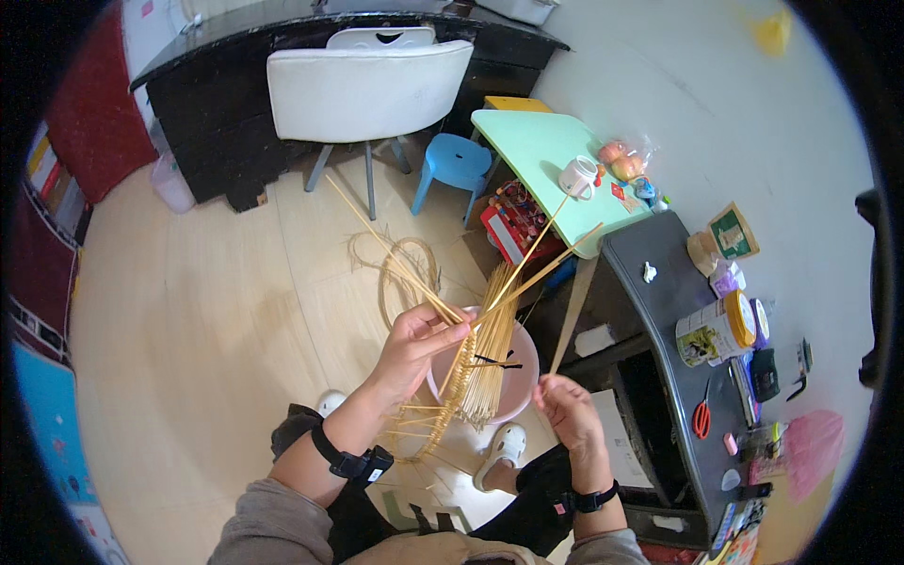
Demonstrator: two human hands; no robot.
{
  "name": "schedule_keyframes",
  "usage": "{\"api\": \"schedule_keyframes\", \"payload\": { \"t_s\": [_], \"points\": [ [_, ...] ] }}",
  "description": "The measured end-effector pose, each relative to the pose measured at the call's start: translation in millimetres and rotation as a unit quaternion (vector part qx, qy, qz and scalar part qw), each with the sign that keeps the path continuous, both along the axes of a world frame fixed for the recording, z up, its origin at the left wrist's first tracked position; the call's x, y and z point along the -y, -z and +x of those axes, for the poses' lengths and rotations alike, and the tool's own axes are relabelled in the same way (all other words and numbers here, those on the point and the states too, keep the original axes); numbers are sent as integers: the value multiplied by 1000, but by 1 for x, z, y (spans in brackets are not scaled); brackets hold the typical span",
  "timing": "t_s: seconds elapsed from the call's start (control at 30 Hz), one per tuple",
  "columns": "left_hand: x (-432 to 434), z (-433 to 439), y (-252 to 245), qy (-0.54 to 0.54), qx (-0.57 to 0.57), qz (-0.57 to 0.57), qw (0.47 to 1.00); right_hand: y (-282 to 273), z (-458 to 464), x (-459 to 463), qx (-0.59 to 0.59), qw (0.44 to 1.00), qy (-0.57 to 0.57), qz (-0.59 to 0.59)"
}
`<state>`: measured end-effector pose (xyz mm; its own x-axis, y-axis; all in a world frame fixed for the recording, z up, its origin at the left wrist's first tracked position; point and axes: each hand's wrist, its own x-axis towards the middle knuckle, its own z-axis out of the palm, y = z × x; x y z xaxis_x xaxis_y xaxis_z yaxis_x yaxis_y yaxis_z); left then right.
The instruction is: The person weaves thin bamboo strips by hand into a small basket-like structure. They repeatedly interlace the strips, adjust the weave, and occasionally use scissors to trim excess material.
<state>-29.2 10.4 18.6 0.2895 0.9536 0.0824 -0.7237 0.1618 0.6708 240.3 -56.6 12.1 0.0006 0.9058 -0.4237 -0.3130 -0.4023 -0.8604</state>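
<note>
My left hand (417,349) pinches the upper end of a braided straw band (459,374), where several loose straws fan out up and to both sides. The band hangs down and curves to the left near the floor. My right hand (571,413) is to the right, fingers closed near the lower edge of the pink basin; whether it pinches a straw is unclear. Between the hands, a thick bundle of straw (491,353) bound with a dark tie stands in the pink basin (528,395).
A loose straw coil (432,265) lies on the floor beyond the basin. At right stand a dark cabinet (639,247) with tins and red scissors (701,420), and a green table (522,141) with a mug (579,173). A blue stool (458,159) and white chair (367,92) are ahead.
</note>
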Motion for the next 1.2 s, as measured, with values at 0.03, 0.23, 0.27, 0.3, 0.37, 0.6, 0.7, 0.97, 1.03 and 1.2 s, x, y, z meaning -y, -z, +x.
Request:
{"api": "schedule_keyframes", "payload": {
  "t_s": [0.03, 0.23, 0.27, 0.3, 0.37, 0.6, 0.7, 0.97, 1.03, 1.2],
  "points": [
    [0, 1, 0, 8, -30, -21, 999, -5, 0, -1, -13, 996, 68, 48],
    [6, 20, 8, 80, -167, -70, 980, -63, -15, -31, 60, 931, 58, 355],
    [7, 22, 10, 104, -184, -78, 974, -68, -22, -35, 103, 935, 48, 336],
    [8, 24, 11, 130, -197, -87, 968, -71, -29, -39, 143, 937, 32, 318],
    [9, 28, 14, 164, -210, -98, 959, -71, -40, -48, 146, 951, -54, 269],
    [6, 28, 18, 212, -230, -137, 940, -43, -50, -54, 257, 895, -266, 250],
    [6, 28, 21, 230, -248, -131, 932, -39, -48, -52, 294, 880, -273, 256],
    [7, 32, 24, 235, -252, -126, 930, -41, -46, -49, 328, 850, -285, 299],
    [7, 32, 23, 239, -240, -132, 931, -41, -46, -49, 334, 842, -291, 307],
    [7, 32, 25, 236, -238, -120, 935, -42, -46, -49, 364, 824, -319, 295]
  ]
}}
